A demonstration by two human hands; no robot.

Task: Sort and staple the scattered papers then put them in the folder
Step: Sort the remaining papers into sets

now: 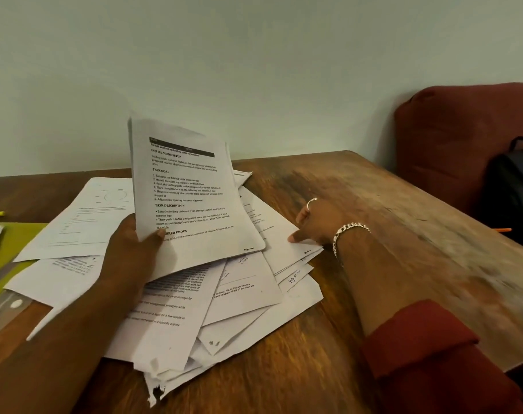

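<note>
The left hand point(134, 249) held a sheet point(191, 198) up, thumb pinching its bottom edge; the right hand point(314, 225) pressed the paper pile point(242, 297) on the counter point(359, 186), fingers partly curled.

The person's left hand point(131, 246) and forearm are bare, with no sleeve, watch or jewellery showing along the visible length of the arm. The right hand point(314, 224) wears a pale, silver-coloured ring point(311, 202) on one finger; its band looks slim, and any detail on it is too small to make out. Around the right wrist sits a silver chain bracelet point(347, 234) of chunky, flattened links that catch the light. Higher up the right arm, a dark red sleeve point(427, 351) of soft, matte fabric ends in a thick rolled or folded cuff partway along the forearm.
</note>
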